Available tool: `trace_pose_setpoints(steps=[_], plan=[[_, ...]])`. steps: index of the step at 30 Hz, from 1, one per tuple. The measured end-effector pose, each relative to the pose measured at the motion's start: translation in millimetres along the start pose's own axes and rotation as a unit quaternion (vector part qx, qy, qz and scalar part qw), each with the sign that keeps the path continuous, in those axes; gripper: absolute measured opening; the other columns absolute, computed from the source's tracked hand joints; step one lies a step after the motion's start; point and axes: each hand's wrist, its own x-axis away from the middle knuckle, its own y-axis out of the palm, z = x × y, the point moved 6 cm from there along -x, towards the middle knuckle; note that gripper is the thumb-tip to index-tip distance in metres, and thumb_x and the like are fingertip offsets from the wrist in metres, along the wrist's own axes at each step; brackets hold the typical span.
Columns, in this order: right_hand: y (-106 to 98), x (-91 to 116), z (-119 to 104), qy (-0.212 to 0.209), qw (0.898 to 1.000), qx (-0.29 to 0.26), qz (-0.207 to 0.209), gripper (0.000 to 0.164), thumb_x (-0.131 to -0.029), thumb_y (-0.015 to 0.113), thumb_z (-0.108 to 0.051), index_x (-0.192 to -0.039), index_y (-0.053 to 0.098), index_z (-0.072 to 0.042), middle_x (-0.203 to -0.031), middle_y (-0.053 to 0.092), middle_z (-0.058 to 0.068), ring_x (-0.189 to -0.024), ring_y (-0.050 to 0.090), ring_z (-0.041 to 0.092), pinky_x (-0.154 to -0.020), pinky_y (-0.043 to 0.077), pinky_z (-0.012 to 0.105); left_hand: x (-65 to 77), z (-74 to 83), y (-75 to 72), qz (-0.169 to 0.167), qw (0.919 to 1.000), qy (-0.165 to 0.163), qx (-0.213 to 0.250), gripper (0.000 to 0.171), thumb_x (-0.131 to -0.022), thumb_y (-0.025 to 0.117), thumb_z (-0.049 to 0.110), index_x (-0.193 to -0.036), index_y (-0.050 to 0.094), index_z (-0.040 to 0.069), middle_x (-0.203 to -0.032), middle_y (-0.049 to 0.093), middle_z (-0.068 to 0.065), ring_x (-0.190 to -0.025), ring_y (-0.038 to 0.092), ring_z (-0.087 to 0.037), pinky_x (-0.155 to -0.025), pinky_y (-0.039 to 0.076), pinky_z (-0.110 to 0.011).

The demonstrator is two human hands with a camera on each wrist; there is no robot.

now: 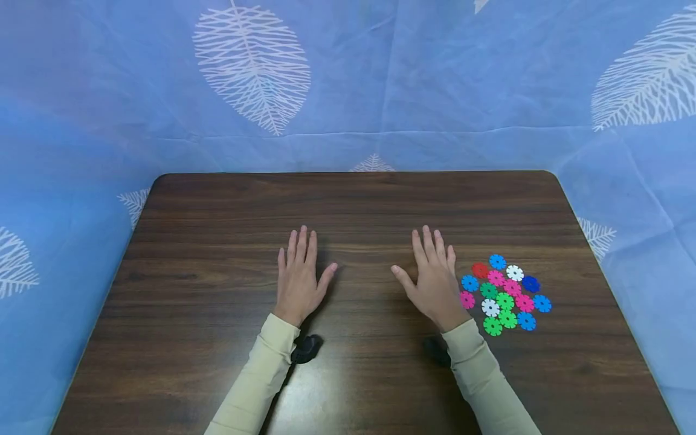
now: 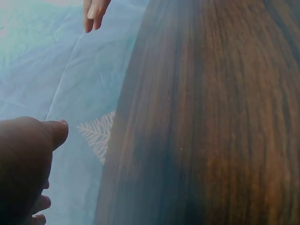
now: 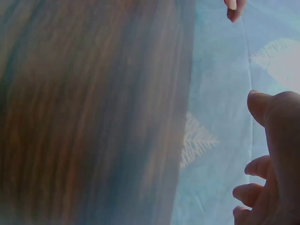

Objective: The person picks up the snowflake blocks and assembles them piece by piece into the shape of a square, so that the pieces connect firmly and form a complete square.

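Note:
My left hand (image 1: 298, 287) is held palm down over the brown wooden table (image 1: 359, 205), fingers straight and thumb out to the side. Mirroring it, my right hand (image 1: 435, 284) has its fingers extended and holds nothing. Just right of the right hand lies a loose cluster of small notched plastic discs, shaped like flowers. Among them are a red disc (image 1: 480, 270), a white disc (image 1: 515, 273), a dark blue disc (image 1: 530, 284), a bright green disc (image 1: 505, 301) and a pink disc (image 1: 524, 302). One pink disc at the cluster's left edge is partly hidden by the right hand.
Blue cloth (image 1: 435, 72) with white leaf prints hangs behind the table and down its sides. The table's far edge (image 1: 348, 173) has rounded corners. A black wrist device (image 1: 307, 349) shows beside the left sleeve, and another dark device (image 1: 437, 350) by the right sleeve.

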Motion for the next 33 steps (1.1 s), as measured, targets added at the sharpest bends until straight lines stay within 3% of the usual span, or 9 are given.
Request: trace_pose_setpoints(steps=[4, 7, 10, 11, 13, 16, 19, 27, 33], plan=[[-11, 4, 5, -0.010, 1.000, -0.021, 0.016, 0.078, -0.090, 0.061, -0.042, -0.148, 0.027, -0.002, -0.154, 0.024, 0.022, -0.144, 0.017, 0.042, -0.113, 0.014, 0.066, 0.0, 2.8, -5.2, 0.025, 0.9995, 0.007, 0.017, 0.068, -0.096, 0.047, 0.049, -0.146, 0.033, 0.005, -0.155, 0.026, -0.014, -0.147, 0.014, -0.030, -0.113, 0.022, -0.061], [-21, 9, 10, -0.013, 0.999, -0.034, 0.032, 0.070, -0.088, 0.067, -0.034, -0.140, 0.039, 0.004, -0.146, 0.037, 0.026, -0.139, 0.029, 0.044, -0.111, 0.021, 0.065, 0.4, 6.3, -11.8, 0.059, 0.9975, 0.017, 0.035, 0.059, -0.094, 0.052, 0.045, -0.137, 0.046, 0.003, -0.145, 0.042, -0.016, -0.140, 0.030, -0.032, -0.108, 0.031, -0.059], [-33, 18, 20, 0.008, 0.997, -0.041, 0.062, 0.053, -0.084, 0.072, -0.025, -0.123, 0.056, 0.007, -0.126, 0.057, 0.028, -0.119, 0.051, 0.044, -0.099, 0.039, 0.062, 2.6, 8.9, -17.4, 0.089, 0.9930, 0.027, 0.073, 0.039, -0.093, 0.058, 0.038, -0.112, 0.063, 0.004, -0.114, 0.061, -0.013, -0.109, 0.055, -0.028, -0.089, 0.049, -0.046], [-37, 22, 25, 0.018, 0.997, -0.040, 0.070, 0.047, -0.083, 0.073, -0.021, -0.117, 0.059, 0.008, -0.115, 0.061, 0.027, -0.107, 0.056, 0.042, -0.091, 0.045, 0.059, 3.5, 9.6, -18.7, 0.095, 0.9912, 0.029, 0.087, 0.032, -0.093, 0.059, 0.036, -0.101, 0.065, 0.006, -0.100, 0.063, -0.010, -0.094, 0.059, -0.024, -0.077, 0.051, -0.041], [-43, 30, 35, 0.048, 0.995, -0.035, 0.079, 0.037, -0.082, 0.074, -0.017, -0.106, 0.063, 0.009, -0.097, 0.065, 0.025, -0.083, 0.060, 0.037, -0.073, 0.052, 0.052, 5.4, 10.5, -20.0, 0.098, 0.9881, 0.035, 0.113, 0.025, -0.092, 0.061, 0.032, -0.082, 0.064, 0.009, -0.076, 0.059, -0.004, -0.067, 0.053, -0.017, -0.057, 0.046, -0.031], [-48, 39, 50, 0.091, 0.993, -0.022, 0.069, 0.027, -0.081, 0.075, -0.014, -0.094, 0.066, 0.007, -0.079, 0.064, 0.020, -0.060, 0.053, 0.025, -0.051, 0.047, 0.037, 6.4, 10.6, -18.6, 0.085, 0.9868, 0.042, 0.131, 0.029, -0.091, 0.063, 0.029, -0.067, 0.058, 0.013, -0.057, 0.047, 0.002, -0.050, 0.038, -0.009, -0.045, 0.030, -0.022], [-49, 46, 65, 0.133, 0.990, -0.022, 0.042, 0.025, -0.081, 0.075, -0.015, -0.092, 0.067, 0.006, -0.072, 0.062, 0.016, -0.053, 0.045, 0.018, -0.043, 0.038, 0.026, 6.8, 8.9, -13.9, 0.055, 0.9893, 0.041, 0.129, 0.032, -0.091, 0.064, 0.030, -0.063, 0.055, 0.015, -0.051, 0.041, 0.006, -0.046, 0.032, -0.005, -0.043, 0.024, -0.019], [-44, 61, 86, 0.200, 0.980, -0.013, -0.019, 0.024, -0.081, 0.075, -0.016, -0.091, 0.067, 0.004, -0.072, 0.062, 0.014, -0.054, 0.046, 0.018, -0.044, 0.037, 0.024, 8.8, 4.1, -0.7, -0.059, 0.9897, 0.011, 0.130, 0.036, -0.092, 0.061, 0.035, -0.062, 0.052, 0.017, -0.050, 0.035, 0.009, -0.045, 0.030, -0.006, -0.042, 0.023, -0.021], [-36, 72, 94, 0.229, 0.973, -0.014, -0.017, 0.029, -0.081, 0.075, -0.022, -0.092, 0.068, 0.004, -0.076, 0.065, 0.015, -0.061, 0.052, 0.021, -0.049, 0.039, 0.025, 12.0, 9.0, 4.1, -0.093, 0.9845, 0.027, 0.146, 0.031, -0.093, 0.060, 0.034, -0.066, 0.055, 0.018, -0.051, 0.037, 0.010, -0.046, 0.031, -0.005, -0.043, 0.025, -0.020]])
